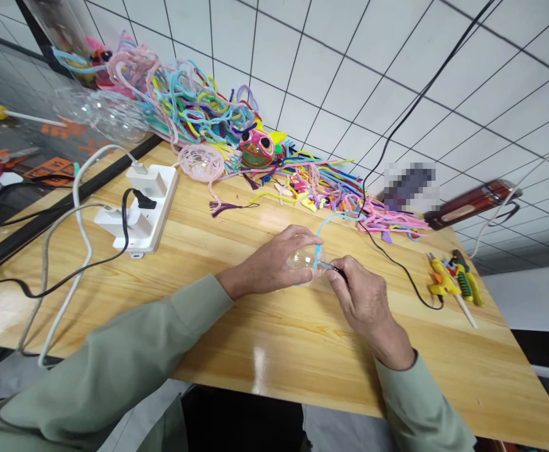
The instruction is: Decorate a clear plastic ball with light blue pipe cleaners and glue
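My left hand (274,260) curls around a small clear plastic ball (303,258) resting on the wooden table (279,339). A light blue pipe cleaner (320,242) runs up over the ball toward the pile behind. My right hand (364,301) is closed around a thin dark tool (331,267) whose metal tip touches the ball beside the pipe cleaner. A black cable trails from this hand's side across the table. Both sleeves are grey-green.
A heap of coloured pipe cleaners (199,107) with a pink round face figure (256,148) lies at the back. A white power strip (142,210) with plugs sits left. A yellow glue gun (444,282) and a green tool lie right. Clear plastic shells (109,113) stand far left.
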Motion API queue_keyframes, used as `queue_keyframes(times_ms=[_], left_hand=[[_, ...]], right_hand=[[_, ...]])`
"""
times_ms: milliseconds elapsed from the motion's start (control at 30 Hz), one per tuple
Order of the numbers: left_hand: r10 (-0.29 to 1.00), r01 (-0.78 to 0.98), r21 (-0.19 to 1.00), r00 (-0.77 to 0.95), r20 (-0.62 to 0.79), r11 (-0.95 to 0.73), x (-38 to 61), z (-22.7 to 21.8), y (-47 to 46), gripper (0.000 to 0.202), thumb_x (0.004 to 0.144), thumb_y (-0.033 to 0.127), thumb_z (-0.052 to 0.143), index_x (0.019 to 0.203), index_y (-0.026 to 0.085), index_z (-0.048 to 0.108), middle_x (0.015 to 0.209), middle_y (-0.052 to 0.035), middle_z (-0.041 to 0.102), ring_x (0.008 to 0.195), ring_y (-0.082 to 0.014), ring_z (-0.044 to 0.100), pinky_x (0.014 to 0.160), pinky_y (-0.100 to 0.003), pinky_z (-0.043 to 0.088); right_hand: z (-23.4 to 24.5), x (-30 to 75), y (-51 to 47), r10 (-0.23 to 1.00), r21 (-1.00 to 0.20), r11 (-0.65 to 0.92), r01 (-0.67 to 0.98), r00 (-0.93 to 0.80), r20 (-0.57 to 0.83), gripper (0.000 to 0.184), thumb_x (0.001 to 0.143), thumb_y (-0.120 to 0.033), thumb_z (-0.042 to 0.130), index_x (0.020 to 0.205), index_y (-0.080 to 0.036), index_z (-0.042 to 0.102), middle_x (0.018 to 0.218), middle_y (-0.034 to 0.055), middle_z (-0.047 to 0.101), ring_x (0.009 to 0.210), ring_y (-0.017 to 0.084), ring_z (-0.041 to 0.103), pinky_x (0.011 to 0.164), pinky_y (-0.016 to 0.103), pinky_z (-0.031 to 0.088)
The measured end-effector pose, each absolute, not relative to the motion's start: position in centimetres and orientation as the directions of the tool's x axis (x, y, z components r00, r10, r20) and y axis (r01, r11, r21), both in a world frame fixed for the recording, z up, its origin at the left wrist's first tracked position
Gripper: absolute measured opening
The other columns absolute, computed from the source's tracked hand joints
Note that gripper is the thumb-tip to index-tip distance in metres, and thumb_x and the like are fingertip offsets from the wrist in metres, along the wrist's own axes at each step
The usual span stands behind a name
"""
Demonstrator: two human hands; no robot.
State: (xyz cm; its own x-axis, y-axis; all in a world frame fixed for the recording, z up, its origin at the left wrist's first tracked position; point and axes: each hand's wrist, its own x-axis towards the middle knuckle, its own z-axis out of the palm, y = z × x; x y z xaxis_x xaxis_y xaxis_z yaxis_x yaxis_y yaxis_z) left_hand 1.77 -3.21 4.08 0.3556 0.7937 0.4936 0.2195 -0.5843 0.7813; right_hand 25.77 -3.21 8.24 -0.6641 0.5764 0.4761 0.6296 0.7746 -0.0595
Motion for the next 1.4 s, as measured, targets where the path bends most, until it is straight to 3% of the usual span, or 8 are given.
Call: queue_keyframes(times_ms=[367,667,867,1400], left_hand=[[0.789,0.207,0.782,0.359,0.499,-0.588,1.92,4.0,-3.19,0.05,0.094,0.035,0.074,0.142,0.023,0.061,0.142,-0.015,0.059,0.14,-0.0297,0.056,0.122,-0.052,0.047],[0.797,0.198,0.794,0.358,0.487,-0.575,2.07,4.77,-3.37,0.045,0.093,0.03,0.074,0.136,0.021,0.064,0.136,-0.0129,0.065,0.137,-0.0293,0.057,0.12,-0.05,0.048],[0.811,0.198,0.807,0.342,0.475,-0.556,2.18,4.87,-3.31,0.042,0.093,0.035,0.076,0.132,0.023,0.066,0.135,-0.012,0.065,0.135,-0.0292,0.058,0.118,-0.05,0.049],[0.794,0.193,0.794,0.36,0.49,-0.577,2.06,4.82,-3.28,0.044,0.094,0.034,0.074,0.135,0.022,0.065,0.135,-0.013,0.066,0.135,-0.0302,0.058,0.118,-0.051,0.048]], right_hand=[[8.51,25.99,-3.32,0.564,-0.072,0.775,0.627,-0.637,0.526,0.021,0.114,-0.031,0.046,0.102,-0.021,0.06,0.077,0.0008,0.066,0.064,0.016,0.062,0.061,0.028,0.043],[8.35,25.83,-3.38,0.551,-0.046,0.79,0.612,-0.674,0.491,0.023,0.113,-0.032,0.046,0.098,-0.021,0.06,0.075,0.0006,0.063,0.063,0.016,0.06,0.06,0.029,0.042],[8.56,25.94,-3.45,0.536,-0.061,0.798,0.599,-0.66,0.527,0.02,0.112,-0.028,0.048,0.1,-0.02,0.061,0.076,0.001,0.063,0.063,0.016,0.059,0.061,0.029,0.042],[8.47,25.5,-3.46,0.534,-0.026,0.798,0.602,-0.686,0.493,0.024,0.113,-0.029,0.048,0.095,-0.02,0.061,0.073,0.0003,0.061,0.061,0.016,0.056,0.058,0.029,0.038]])
